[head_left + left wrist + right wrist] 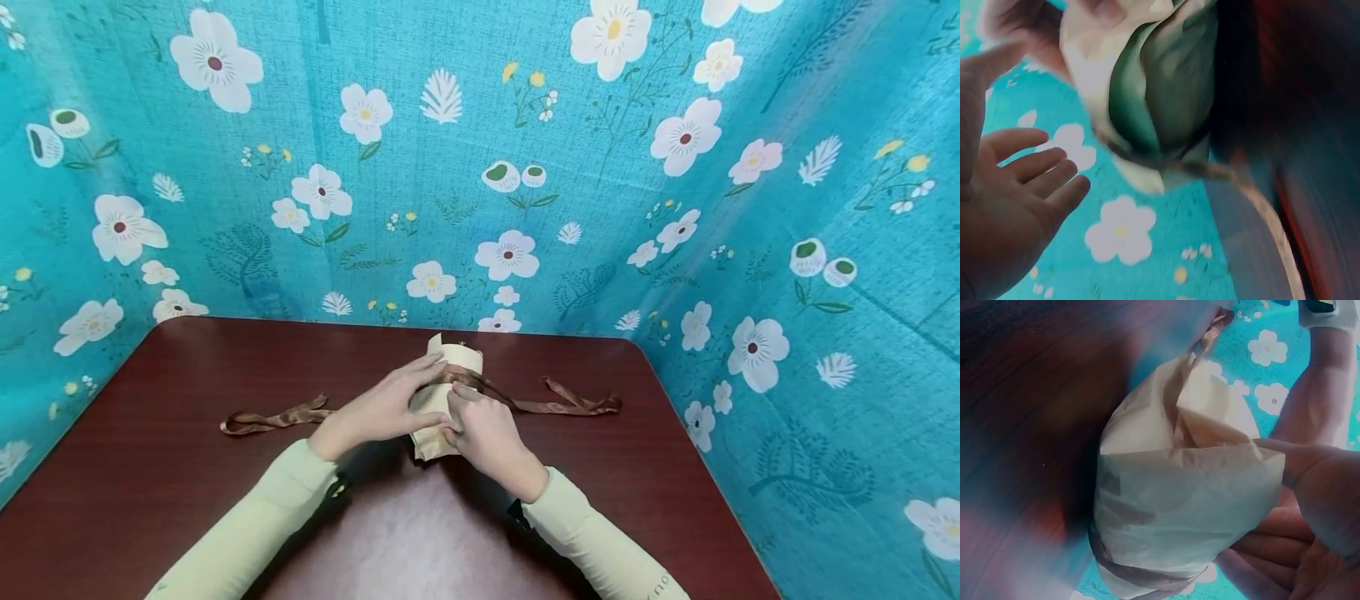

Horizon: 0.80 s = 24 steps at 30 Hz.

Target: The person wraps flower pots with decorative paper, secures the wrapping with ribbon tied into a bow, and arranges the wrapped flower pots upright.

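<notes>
A cream paper wrapper [463, 357] stands out on the table, folded around something hidden. In the right wrist view, the paper [1185, 494] shows a folded, creased end. A brown ribbon [459, 375] passes around it. My left hand [382, 410] lies along its left side with fingers extended. The left wrist view shows that hand [1029, 200] with its fingers spread, apart from the paper. My right hand [491, 429] pinches the paper's near edge between thumb and fingers. The left thumb comes close to the right fingertips; whether they touch, I cannot tell.
One loose ribbon tail [277, 418] lies to the left on the dark red table [225, 500], another tail [570, 407] to the right. A blue flowered cloth [420, 183] hangs behind the table and along its right side.
</notes>
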Tool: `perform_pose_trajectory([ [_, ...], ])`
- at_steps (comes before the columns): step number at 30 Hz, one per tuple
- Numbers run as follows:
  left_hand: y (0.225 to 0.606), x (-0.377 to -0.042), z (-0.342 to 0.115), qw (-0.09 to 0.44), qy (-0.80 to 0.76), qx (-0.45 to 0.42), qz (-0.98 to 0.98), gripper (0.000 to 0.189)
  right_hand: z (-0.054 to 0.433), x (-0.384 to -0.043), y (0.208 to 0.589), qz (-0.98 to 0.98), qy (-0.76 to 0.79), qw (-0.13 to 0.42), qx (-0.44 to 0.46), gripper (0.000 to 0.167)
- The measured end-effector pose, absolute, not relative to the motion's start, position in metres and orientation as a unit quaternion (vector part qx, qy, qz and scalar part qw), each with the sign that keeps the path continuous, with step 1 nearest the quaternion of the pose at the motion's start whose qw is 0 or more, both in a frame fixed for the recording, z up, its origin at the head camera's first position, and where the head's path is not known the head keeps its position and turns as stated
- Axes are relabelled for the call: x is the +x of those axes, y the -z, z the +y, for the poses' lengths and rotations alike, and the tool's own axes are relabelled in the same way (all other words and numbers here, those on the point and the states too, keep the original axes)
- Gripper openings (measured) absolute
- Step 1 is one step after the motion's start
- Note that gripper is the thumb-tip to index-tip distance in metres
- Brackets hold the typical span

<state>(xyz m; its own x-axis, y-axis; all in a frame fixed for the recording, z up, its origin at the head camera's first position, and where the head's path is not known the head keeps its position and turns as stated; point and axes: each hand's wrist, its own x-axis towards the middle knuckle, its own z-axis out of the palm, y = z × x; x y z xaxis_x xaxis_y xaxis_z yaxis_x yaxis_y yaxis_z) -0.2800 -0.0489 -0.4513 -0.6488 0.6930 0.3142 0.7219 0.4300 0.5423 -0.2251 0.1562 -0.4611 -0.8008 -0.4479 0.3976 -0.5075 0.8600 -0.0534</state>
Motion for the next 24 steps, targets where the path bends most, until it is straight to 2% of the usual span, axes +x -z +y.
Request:
perform_pose_trajectory([
  [3, 0.457, -0.283, -0.034, -0.021, 0.314, -0.427, -0.848, 0.087, 0.16, -0.226, 0.462, -0.945, -0.082, 0.178, 0.26, 0.024],
  [5, 0.461, -0.283, -0.031, -0.033, 0.305, -0.43, -0.849, 0.086, 0.161, -0.226, 0.462, -0.945, -0.085, 0.175, 0.264, 0.028],
  [8, 0.466, -0.285, -0.03, -0.027, 0.297, -0.439, -0.847, 0.082, 0.164, -0.226, 0.464, -0.943, -0.091, 0.177, 0.265, 0.048],
  [9, 0.466, -0.285, -0.029, -0.023, 0.294, -0.439, -0.849, 0.08, 0.166, -0.227, 0.464, -0.943, -0.094, 0.177, 0.266, 0.05],
  [19, 0.465, -0.279, -0.022, -0.011, 0.256, -0.421, -0.87, 0.071, 0.169, -0.225, 0.473, -0.934, -0.108, 0.211, 0.268, 0.056],
  [22, 0.466, -0.278, -0.022, 0.001, 0.244, -0.419, -0.875, 0.07, 0.173, -0.229, 0.473, -0.929, -0.114, 0.202, 0.287, 0.055],
  [24, 0.466, -0.277, -0.023, 0.01, 0.234, -0.415, -0.879, 0.07, 0.179, -0.234, 0.47, -0.921, -0.158, 0.173, 0.31, 0.052],
])
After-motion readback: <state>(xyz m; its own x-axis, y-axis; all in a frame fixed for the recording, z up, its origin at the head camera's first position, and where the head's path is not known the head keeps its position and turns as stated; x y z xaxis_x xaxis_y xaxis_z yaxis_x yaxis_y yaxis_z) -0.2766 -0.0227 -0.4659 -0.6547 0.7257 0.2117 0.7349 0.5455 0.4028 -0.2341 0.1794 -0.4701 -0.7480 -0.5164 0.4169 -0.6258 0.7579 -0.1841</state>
